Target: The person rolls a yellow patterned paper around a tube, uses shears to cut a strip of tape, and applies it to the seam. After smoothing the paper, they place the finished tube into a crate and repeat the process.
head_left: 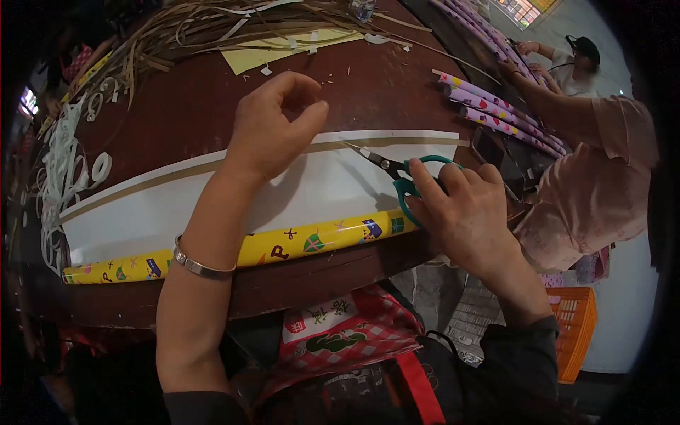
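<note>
My right hand grips a pair of scissors with teal handles. Their dark blades point left, with the tips at a brown strip. That strip runs lengthwise near the far edge of a white sheet. The sheet's near side is rolled into a yellow printed tube. Above the sheet hovers my left hand, thumb and fingers curled together in a pinch. Whatever is between its fingertips, if anything, I cannot make out.
Brown strips and yellow paper lie at the back. White tape or ribbon tangles at left, near a white roll. Purple printed tubes lie at right, beside another person's pink sleeve. An orange basket stands below.
</note>
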Demonstrator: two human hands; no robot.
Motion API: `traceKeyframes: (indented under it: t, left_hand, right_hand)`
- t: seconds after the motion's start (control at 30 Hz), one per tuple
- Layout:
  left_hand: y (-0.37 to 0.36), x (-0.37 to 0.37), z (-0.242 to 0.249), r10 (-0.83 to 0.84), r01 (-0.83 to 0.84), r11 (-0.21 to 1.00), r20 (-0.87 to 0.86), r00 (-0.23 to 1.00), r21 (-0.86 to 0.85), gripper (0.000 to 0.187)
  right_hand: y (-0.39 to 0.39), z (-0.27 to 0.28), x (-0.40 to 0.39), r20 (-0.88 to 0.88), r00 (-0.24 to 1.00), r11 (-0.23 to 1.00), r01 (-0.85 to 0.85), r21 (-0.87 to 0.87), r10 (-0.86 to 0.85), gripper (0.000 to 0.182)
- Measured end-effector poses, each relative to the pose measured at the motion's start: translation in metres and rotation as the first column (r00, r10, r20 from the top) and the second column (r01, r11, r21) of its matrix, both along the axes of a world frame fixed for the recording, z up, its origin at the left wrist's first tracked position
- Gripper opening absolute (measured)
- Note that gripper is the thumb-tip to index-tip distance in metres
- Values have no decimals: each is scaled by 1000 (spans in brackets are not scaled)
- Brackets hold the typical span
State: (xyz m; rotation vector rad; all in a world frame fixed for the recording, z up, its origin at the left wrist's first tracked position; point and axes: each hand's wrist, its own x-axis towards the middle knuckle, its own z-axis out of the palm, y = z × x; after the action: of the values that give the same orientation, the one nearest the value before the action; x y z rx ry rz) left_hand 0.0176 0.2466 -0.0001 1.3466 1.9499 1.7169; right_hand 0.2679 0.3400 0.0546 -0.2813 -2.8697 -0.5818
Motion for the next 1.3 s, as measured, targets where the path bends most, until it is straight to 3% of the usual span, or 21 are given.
traceKeyframes:
  t: [0.03,0.1,0.27,0.33,0.4,0.5,0.63,0.7,0.77,0.83,0.9,0.97,1.03,1.1,1.13,1.2,1.3]
  left_hand:
    - [0,0,0,-1,1,1000,-3,1000,3,24]
    - [1,-1,-3,169,-155,980,-119,978,122,16]
    - [1,-1,-5,224,-187,968,-243,944,167,12]
    - [0,1,-4,237,-191,965,-282,929,183,12]
    - [-1,2,-4,243,-209,966,-243,939,155,13]
    - [-2,-2,-6,245,-211,965,-259,934,155,14]
    - [-2,-1,-8,250,-202,962,-297,922,184,14]
    - [-2,0,-8,223,-187,970,-267,937,154,13]
    - [-3,1,-7,209,-189,976,-221,953,109,13]
    - [-4,3,-6,193,-185,981,-167,967,63,13]
    - [-4,6,-4,200,-188,979,-163,966,85,14]
    - [-4,7,-2,187,-179,982,-207,960,57,13]
    - [-7,9,0,177,-175,984,-252,951,32,11]
    - [-12,12,4,9,-61,981,-272,962,-185,8]
    - [-13,14,5,5,-59,980,-276,961,-188,8]
    - [-16,15,7,-95,-72,955,-525,846,-289,9]
    - [-22,20,18,-191,-29,926,-534,824,-375,10]
  right_hand:
    - [2,2,1,-3,1000,1000,1,3,-1,45]
    - [7,7,4,-64,995,997,-70,26,72,45]
    - [68,13,-30,-116,992,996,-47,70,55,41]
    - [107,2,-58,-112,987,994,-113,3,112,39]
    - [135,-8,-85,23,998,992,-49,-113,52,39]
    - [147,-14,-109,16,998,971,-51,-232,56,39]
    - [159,-33,-124,-11,990,963,-138,-230,140,34]
    - [156,-36,-123,18,988,967,-145,-208,152,32]
    - [130,-25,-112,-72,991,989,-119,-91,112,31]
    - [87,-15,-90,-231,935,941,-305,-145,268,33]
    - [39,-10,-63,-288,817,778,-570,-265,500,37]
    - [2,-19,-44,-246,769,608,-624,-492,590,38]
    - [-11,-31,-34,-199,792,634,-589,-502,578,37]
    - [-8,-43,-32,-167,823,690,-550,-470,542,35]
    - [-7,-45,-31,-172,824,690,-550,-470,540,35]
    - [-4,-48,-32,-158,836,670,-522,-527,526,37]
    - [-1,-46,-33,-117,840,672,-500,-547,530,38]
